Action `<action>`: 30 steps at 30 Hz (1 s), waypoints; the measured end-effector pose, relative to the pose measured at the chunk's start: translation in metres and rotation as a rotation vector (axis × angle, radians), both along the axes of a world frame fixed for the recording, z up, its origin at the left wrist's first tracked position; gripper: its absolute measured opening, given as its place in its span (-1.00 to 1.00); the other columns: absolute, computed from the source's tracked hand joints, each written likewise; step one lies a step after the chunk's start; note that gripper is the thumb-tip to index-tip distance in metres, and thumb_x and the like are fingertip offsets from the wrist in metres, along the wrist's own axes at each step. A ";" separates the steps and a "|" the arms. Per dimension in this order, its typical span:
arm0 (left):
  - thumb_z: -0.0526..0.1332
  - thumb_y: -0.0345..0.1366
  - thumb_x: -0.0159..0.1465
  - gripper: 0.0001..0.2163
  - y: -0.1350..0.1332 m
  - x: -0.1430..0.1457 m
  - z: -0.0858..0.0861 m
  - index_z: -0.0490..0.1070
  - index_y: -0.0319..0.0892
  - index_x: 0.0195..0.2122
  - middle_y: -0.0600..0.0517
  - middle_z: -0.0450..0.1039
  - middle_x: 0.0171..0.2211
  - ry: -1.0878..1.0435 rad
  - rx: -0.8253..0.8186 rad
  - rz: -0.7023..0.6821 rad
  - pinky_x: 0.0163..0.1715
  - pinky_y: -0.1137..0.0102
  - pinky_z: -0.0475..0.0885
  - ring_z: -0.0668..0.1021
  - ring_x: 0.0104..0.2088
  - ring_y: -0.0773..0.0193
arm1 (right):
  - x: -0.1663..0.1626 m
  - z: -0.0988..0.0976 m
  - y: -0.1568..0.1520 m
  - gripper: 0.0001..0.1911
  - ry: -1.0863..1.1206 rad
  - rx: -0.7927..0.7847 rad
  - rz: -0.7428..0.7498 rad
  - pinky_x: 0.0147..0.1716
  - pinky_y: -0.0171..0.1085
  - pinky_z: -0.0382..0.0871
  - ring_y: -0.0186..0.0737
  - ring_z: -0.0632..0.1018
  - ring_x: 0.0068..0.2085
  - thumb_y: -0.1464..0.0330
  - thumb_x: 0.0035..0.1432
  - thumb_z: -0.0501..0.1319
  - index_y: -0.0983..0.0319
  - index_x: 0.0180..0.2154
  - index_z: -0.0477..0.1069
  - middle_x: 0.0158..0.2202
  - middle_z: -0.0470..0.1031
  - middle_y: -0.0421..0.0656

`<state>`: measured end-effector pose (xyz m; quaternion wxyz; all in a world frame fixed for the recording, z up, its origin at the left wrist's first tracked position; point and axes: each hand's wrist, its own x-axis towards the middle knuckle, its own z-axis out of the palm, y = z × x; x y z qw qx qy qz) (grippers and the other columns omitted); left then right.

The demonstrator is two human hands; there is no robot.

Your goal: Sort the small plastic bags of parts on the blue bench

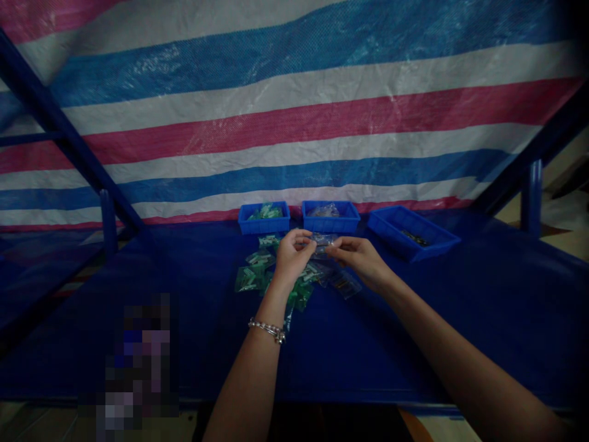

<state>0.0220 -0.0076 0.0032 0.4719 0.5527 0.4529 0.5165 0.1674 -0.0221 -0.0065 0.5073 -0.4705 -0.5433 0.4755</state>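
Observation:
My left hand (294, 255) and my right hand (361, 258) meet over the middle of the blue table, both closed on a small clear plastic bag (324, 240). Thumb and fingers of each pinch one side of it. What lies inside the bag is too small to make out. Beneath and left of my hands several green packets (250, 277) with pale pieces are scattered and overlap. Just below my right hand lies another clear bag (345, 284) with dark, thin pieces in it.
Along the back stand a blue bin (264, 227) with green packets, a second blue bin (331, 225) with clear bags, and a third, angled blue bin (405, 242) with small dark parts. A striped tarp (294, 123) hangs behind the blue table (207, 356). Blue metal posts (109, 224) flank it.

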 end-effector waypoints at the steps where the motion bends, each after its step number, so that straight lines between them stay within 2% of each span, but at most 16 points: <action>1: 0.20 -0.45 0.01 -0.83 0.000 0.000 0.000 0.33 -0.26 -0.33 0.07 0.33 -0.49 -0.002 0.001 0.002 -0.51 0.54 0.27 0.36 -0.55 0.47 | 0.000 0.000 0.000 -0.71 -0.001 0.002 0.002 -0.59 -0.35 0.06 -0.44 0.26 -0.60 0.21 -0.25 0.33 0.29 -0.59 0.35 -0.63 0.32 -0.25; 9: 0.21 -0.44 0.01 -0.83 0.003 -0.001 -0.003 0.34 -0.27 -0.33 0.05 0.36 -0.46 0.031 0.054 0.044 -0.50 0.53 0.27 0.37 -0.53 0.46 | 0.000 -0.003 0.002 -0.70 -0.019 0.016 -0.008 -0.58 -0.36 0.07 -0.43 0.27 -0.58 0.20 -0.25 0.32 0.29 -0.59 0.35 -0.62 0.33 -0.24; 16: 0.19 -0.42 0.03 -0.89 0.007 -0.003 -0.006 0.37 -0.26 -0.37 0.02 0.40 -0.44 0.109 0.159 0.186 -0.42 0.51 0.30 0.43 -0.44 0.40 | -0.002 -0.001 0.000 -0.70 -0.048 0.013 -0.022 -0.60 -0.37 0.08 -0.42 0.29 -0.59 0.18 -0.25 0.32 0.29 -0.58 0.36 -0.62 0.35 -0.22; 22: 0.17 -0.40 0.05 -0.91 0.007 -0.004 -0.005 0.37 -0.25 -0.39 0.02 0.41 -0.46 0.170 0.203 0.252 -0.43 0.49 0.30 0.42 -0.46 0.39 | 0.003 0.000 0.003 -0.77 -0.215 0.054 -0.027 -0.57 -0.36 0.18 -0.37 0.37 -0.57 0.24 -0.21 0.28 0.28 -0.58 0.38 -0.61 0.41 -0.19; 26: 0.16 -0.41 0.05 -0.90 0.005 -0.005 -0.003 0.37 -0.25 -0.38 0.02 0.40 -0.45 0.202 0.183 0.270 -0.45 0.49 0.28 0.40 -0.48 0.40 | 0.010 0.010 0.006 -0.81 -0.304 -0.034 -0.016 -0.70 -0.37 0.09 -0.42 0.28 -0.70 0.27 -0.18 0.26 0.28 -0.59 0.39 -0.66 0.40 -0.20; 30: 0.15 -0.41 0.05 -0.90 0.005 -0.005 -0.001 0.37 -0.25 -0.37 0.03 0.39 -0.46 0.211 0.157 0.280 -0.47 0.50 0.27 0.38 -0.52 0.42 | 0.016 0.027 0.019 -0.83 -0.289 -0.090 -0.030 -0.75 -0.36 0.06 -0.40 0.29 -0.73 0.32 -0.13 0.25 0.27 -0.62 0.39 -0.66 0.42 -0.15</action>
